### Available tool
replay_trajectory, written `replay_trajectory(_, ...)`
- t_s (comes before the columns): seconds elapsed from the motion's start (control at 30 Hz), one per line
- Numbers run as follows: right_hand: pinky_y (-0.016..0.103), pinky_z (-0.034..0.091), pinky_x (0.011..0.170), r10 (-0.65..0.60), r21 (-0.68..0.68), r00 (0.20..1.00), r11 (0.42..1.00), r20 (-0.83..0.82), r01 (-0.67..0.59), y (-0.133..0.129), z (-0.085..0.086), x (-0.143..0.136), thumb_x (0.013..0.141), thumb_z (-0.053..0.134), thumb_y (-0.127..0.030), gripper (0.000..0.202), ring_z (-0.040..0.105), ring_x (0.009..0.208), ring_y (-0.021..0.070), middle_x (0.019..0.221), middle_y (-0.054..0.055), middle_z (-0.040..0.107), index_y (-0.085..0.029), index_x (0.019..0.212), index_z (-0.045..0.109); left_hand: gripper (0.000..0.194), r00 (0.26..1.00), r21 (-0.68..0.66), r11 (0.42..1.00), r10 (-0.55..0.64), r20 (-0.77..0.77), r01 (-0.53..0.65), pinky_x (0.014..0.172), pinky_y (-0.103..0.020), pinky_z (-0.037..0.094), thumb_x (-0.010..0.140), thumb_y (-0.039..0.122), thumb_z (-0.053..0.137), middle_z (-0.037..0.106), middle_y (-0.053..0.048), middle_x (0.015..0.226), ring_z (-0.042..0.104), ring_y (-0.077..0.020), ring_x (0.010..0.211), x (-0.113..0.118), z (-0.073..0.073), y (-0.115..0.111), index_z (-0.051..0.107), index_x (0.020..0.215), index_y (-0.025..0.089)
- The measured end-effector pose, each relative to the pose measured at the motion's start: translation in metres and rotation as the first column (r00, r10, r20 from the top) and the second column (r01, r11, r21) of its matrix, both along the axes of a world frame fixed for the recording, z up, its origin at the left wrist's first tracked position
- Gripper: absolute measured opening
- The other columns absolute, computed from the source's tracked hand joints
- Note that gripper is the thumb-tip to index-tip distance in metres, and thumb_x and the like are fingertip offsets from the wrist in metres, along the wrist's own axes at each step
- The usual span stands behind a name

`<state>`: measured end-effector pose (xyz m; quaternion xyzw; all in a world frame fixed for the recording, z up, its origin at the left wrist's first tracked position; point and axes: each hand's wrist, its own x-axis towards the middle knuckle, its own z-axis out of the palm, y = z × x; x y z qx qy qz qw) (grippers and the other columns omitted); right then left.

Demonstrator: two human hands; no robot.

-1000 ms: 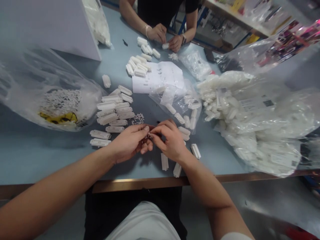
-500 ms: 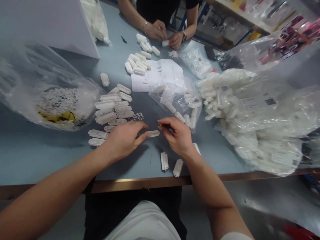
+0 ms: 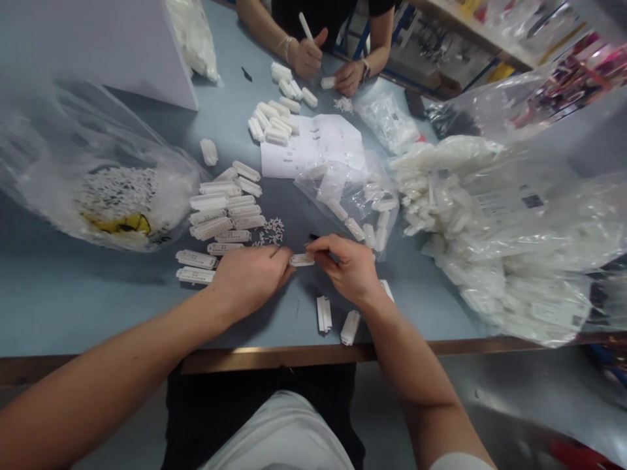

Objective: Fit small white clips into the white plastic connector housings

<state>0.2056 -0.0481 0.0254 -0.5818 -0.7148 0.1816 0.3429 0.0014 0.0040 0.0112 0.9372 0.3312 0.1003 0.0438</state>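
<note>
A small white slotted plastic piece [image 3: 302,260] lies between my two hands, low over the table. My left hand [image 3: 252,277] is closed, its thumb and fingertips gripping the piece's left end. At the other end, my right hand [image 3: 345,264] is closed in a pinch. A dark, thin tip pokes out by its fingers, too small to name. Tiny white parts [image 3: 271,232] lie scattered just beyond my left hand. Stacked slotted white pieces [image 3: 210,228] sit to the left, and two more white pieces [image 3: 324,314] rest near the front edge.
Clear bags of white pieces [image 3: 519,241] crowd the right side. A bag of tiny parts [image 3: 117,196] is at left. Beyond a printed sheet [image 3: 337,140], another person's hands [image 3: 308,60] hold a white pen-like tool and a white piece. An open bag [image 3: 350,196] lies mid-table.
My left fingers have closed in on the white piece, which has shifted slightly right. A dark tip now shows by my right fingers. The other person's hand has raised a white pen-like tool.
</note>
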Motion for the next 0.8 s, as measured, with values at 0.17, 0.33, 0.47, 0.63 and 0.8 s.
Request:
replay_trajectory(0.17, 0.027, 0.051, 0.076, 0.061, -0.016, 0.998, 0.998, -0.009, -0.061, 0.0039, 0.0000, 0.0021, 0.085, 0.072, -0.012, 0.011, 0.065, 0.085, 0.0164, 0.086, 0.001, 0.070, -0.024, 0.084, 0.072, 0.026, 0.986, 0.132, 0.991, -0.040, 0.159, 0.019, 0.048, -0.033, 0.025, 0.098, 0.036, 0.053, 0.067, -0.005, 0.068, 0.063, -0.0221, 0.059, -0.0009, -0.0023, -0.0018, 0.069, 0.090, 0.017)
replay_trajectory(0.33, 0.029, 0.051, 0.076, 0.055, -0.072, 0.997, 0.996, -0.049, -0.059, 0.0042, 0.0004, 0.0015, 0.083, 0.076, -0.014, 0.010, 0.064, 0.083, 0.0164, 0.082, 0.000, 0.068, -0.023, 0.081, 0.072, 0.023, 0.978, 0.168, 0.985, -0.069, 0.197, 0.036, 0.049, -0.033, 0.026, 0.098, 0.031, 0.053, 0.065, -0.004, 0.066, 0.059, -0.0200, 0.056, -0.0007, 0.0019, -0.0044, 0.069, 0.090, 0.017)
replay_trajectory(0.47, 0.028, 0.050, 0.075, 0.069, -0.087, 0.996, 0.993, -0.059, -0.074, 0.0034, 0.0011, 0.0010, 0.084, 0.075, -0.014, 0.009, 0.063, 0.082, 0.0162, 0.082, 0.001, 0.068, -0.023, 0.081, 0.071, 0.025, 0.978, 0.197, 0.980, -0.080, 0.193, 0.042, 0.049, -0.032, 0.026, 0.099, 0.031, 0.051, 0.063, -0.004, 0.065, 0.057, -0.0196, 0.056, -0.0008, 0.0036, -0.0060, 0.070, 0.090, 0.016)
replay_trajectory(0.63, 0.028, 0.049, 0.073, 0.078, -0.121, 0.994, 0.989, -0.079, -0.087, 0.0028, 0.0029, 0.0010, 0.083, 0.074, -0.014, 0.010, 0.062, 0.080, 0.0157, 0.080, 0.000, 0.067, -0.022, 0.079, 0.070, 0.027, 0.982, 0.193, 0.979, -0.098, 0.164, 0.065, 0.050, -0.032, 0.028, 0.100, 0.030, 0.049, 0.063, -0.005, 0.065, 0.056, -0.0194, 0.057, -0.0009, 0.0036, -0.0070, 0.070, 0.090, 0.016)
replay_trajectory(0.8, 0.027, 0.049, 0.073, 0.094, -0.175, 0.990, 0.978, -0.103, -0.111, 0.0029, 0.0049, 0.0015, 0.081, 0.072, -0.010, 0.013, 0.061, 0.080, 0.0150, 0.080, -0.001, 0.065, -0.022, 0.077, 0.068, 0.027, 0.989, 0.186, 0.979, -0.108, 0.106, 0.087, 0.051, -0.033, 0.031, 0.100, 0.026, 0.047, 0.062, -0.006, 0.065, 0.058, -0.0195, 0.058, -0.0009, 0.0060, -0.0082, 0.071, 0.093, 0.016)
